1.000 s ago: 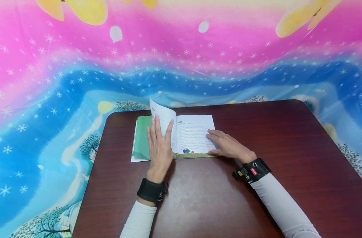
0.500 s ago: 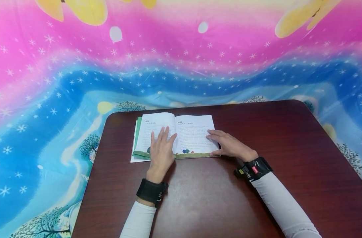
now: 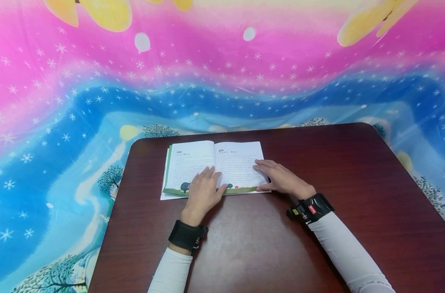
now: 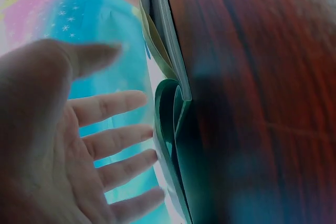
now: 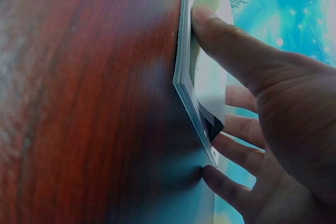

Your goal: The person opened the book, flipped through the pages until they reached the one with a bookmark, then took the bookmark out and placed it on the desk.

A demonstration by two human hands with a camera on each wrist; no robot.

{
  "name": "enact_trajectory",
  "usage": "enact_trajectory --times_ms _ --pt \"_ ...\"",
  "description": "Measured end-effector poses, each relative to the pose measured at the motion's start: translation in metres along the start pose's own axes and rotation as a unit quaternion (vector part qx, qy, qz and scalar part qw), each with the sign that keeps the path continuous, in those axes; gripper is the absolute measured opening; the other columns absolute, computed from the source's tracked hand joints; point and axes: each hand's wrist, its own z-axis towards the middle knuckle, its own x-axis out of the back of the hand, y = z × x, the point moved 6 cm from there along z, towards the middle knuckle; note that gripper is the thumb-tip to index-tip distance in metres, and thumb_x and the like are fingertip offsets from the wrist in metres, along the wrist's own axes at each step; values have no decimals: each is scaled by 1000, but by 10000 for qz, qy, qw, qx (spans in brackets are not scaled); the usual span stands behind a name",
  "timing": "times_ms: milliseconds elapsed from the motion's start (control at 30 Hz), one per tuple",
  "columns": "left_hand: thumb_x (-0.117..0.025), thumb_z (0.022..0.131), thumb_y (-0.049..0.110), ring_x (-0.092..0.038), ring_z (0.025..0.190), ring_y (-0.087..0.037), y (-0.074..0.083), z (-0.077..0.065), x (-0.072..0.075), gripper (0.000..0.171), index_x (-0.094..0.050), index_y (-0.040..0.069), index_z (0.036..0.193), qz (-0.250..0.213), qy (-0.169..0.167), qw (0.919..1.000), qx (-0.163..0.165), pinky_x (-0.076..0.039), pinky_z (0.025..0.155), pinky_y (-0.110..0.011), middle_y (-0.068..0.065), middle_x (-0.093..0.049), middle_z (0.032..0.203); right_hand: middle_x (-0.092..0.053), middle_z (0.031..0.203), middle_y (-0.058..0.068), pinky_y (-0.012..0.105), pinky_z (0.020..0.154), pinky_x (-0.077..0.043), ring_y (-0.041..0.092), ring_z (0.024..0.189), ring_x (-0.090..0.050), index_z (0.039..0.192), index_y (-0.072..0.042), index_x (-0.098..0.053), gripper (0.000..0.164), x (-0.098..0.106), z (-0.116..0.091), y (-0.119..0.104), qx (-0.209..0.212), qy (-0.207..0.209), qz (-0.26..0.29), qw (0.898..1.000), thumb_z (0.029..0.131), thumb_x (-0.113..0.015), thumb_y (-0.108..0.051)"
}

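An open book [image 3: 241,167] lies on the table, both white pages showing printed text and a green grassy border along the bottom. My left hand [image 3: 204,191] rests over the lower part of the left page near the spine, fingers extended. In the left wrist view the left page's green underside [image 4: 167,103] bulges up in a loop near those fingertips. At the book's right edge lies my right hand [image 3: 282,179], fingers spread. The right wrist view shows its thumb [image 5: 210,22] on the page's lower border and its little finger touching the table beside the corner.
The dark brown wooden table [image 3: 266,244] has rounded far corners. Behind it hangs a pink and blue patterned cloth [image 3: 222,93]. Black bands with small devices, one a left wristband [image 3: 186,235], the other a right wristband [image 3: 315,208], sit on the wrists.
The raised page has come down flat onto the left side, covering the green page. My left hand has slid down toward the book's bottom edge and spine. The right hand has stayed nearly still.
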Motion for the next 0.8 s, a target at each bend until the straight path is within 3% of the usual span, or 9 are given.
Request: enact_trajectory --times_ms 133,300,567,800 --pt "-57 86 62 -39 140 -31 2 -2 -4 71 -60 13 137 -103 -372 9992 125 -44 102 -53 -13 -46 151 -37 157 10 56 110 -33 27 143 -30 150 -9 -43 83 -1 1 0 21 79 -84 9999 83 -69 -51" --pt "-62 78 68 -35 142 -33 5 -4 -8 84 -56 14 141 -50 -584 9983 44 -43 103 -54 -13 -41 155 -39 156 11 56 109 -33 27 142 -32 150 -8 -42 79 0 0 -2 53 176 -171 9997 87 -65 -50" --pt "-68 78 62 -34 143 -34 6 -4 -12 83 -53 13 143 69 -626 9980 59 -41 105 -53 -13 -39 156 -44 151 14 54 108 -36 29 138 -38 150 -7 -43 74 2 2 -5 1 386 -273 9989 90 -62 -47" --pt "-66 79 62 -33 142 -35 7 -5 -14 81 -53 14 143 153 -671 9976 54 -39 107 -52 -14 -38 156 -47 147 18 53 105 -40 31 135 -43 154 -9 -36 77 4 2 -4 -320 544 -127 9979 91 -59 -49"
